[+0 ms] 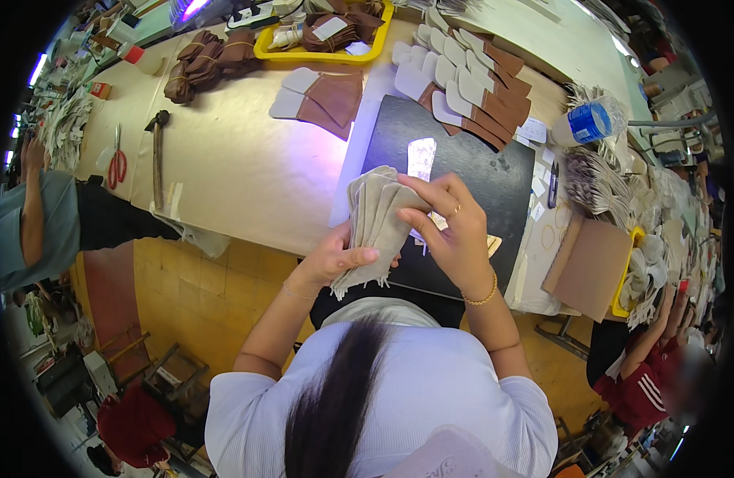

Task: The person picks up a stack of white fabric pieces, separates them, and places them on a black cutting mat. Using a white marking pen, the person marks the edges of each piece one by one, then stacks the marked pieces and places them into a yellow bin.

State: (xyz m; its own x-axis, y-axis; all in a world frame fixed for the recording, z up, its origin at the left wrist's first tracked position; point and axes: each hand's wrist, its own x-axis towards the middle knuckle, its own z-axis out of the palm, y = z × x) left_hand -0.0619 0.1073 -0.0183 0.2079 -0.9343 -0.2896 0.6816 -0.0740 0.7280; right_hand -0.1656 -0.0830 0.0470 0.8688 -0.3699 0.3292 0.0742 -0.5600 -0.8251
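Observation:
My left hand (332,256) grips a fanned stack of grey fabric pieces (375,227), thumb across its lower part. At the stack's upper right edge my right hand (456,227) pinches the pieces between thumb and fingers; how many it has hold of I cannot tell. Behind and under the hands lies a black board (494,179). A shiny metallic piece (420,155) rests on it, partly hidden by the stack and my right hand. Overlapping brown pieces with pale grey ends (494,111) cover the board's far edge, and a smaller group (327,99) lies to its left.
A yellow tray (319,57) of brown pieces stands at the back, beside tied brown bundles (211,64). Leftward lie a hammer (158,163) and red-handled scissors (117,166). To the right are a blue-labelled container (587,122) and brown cardboard (591,267). Other people work on both sides.

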